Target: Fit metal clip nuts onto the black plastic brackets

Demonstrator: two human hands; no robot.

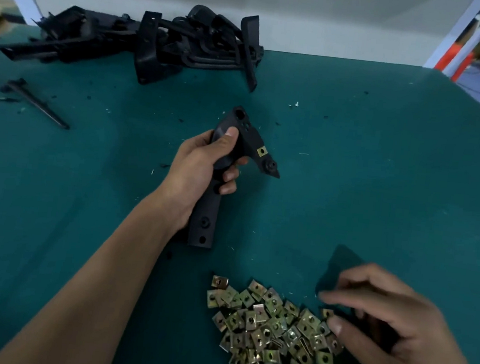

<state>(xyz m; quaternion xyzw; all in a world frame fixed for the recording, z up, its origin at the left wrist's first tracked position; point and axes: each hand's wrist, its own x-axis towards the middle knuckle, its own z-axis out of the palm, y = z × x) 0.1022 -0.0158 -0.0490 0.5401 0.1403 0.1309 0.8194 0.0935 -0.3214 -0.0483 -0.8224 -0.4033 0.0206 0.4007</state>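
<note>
Above the green mat [381, 166], left hand [202, 169] gripping black bracket [234, 163], one clip nut [261, 151] already fitted. Right hand [388, 331] blurring over the clip-nut pile [271, 331], fingers curling; pinching anything, cannot tell. Beyond, heaped brackets [158, 42] lying.

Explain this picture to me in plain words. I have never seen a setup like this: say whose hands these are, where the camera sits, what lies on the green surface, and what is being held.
No machine here: a person works with bare hands, and the single camera sits on their head, looking down. The left hand grips a black plastic bracket that already carries one brass-coloured clip nut. The right hand reaches into a pile of loose clip nuts near the front edge; it is blurred, so whether it has one is unclear. On the green table, a heap of black brackets lies at the back, and a loose black piece lies far left.
</note>
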